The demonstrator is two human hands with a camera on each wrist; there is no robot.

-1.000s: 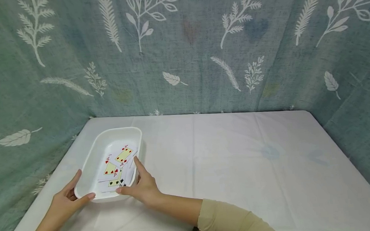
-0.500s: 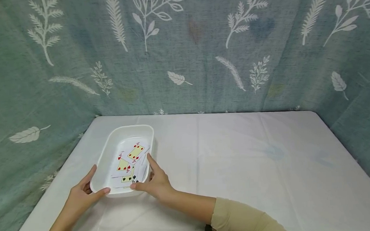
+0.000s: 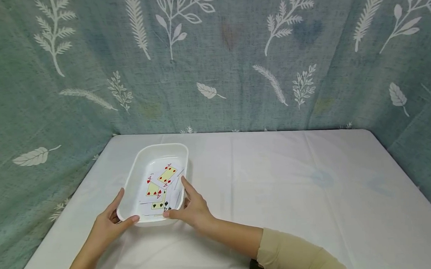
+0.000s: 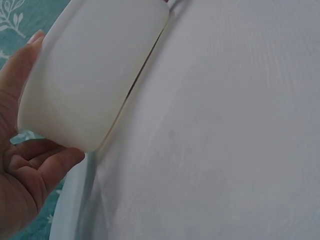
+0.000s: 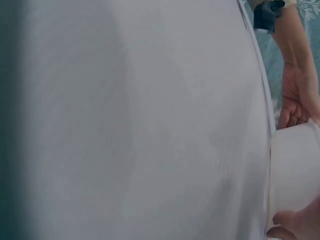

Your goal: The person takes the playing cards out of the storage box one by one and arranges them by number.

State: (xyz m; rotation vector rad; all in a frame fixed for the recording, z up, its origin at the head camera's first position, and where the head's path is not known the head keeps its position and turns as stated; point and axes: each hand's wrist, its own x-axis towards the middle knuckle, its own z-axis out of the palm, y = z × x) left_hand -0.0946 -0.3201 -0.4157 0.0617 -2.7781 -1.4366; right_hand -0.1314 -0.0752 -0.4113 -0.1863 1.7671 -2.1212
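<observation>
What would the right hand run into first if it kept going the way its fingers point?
The right hand already touches the tray at its near right corner. Its index finger points along the right rim, so it would probably slide along that wall toward the curtain.

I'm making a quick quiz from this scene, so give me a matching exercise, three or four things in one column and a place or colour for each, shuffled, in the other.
Things:
1. white tray
2. playing cards
3. left hand
4. sleeve

Descriptions:
A. beige
B. on the tablecloth, held at its near end
C. lying face up inside the tray
D. grips the tray's near left corner

Pairs: 1-B, 2-C, 3-D, 4-A
</observation>
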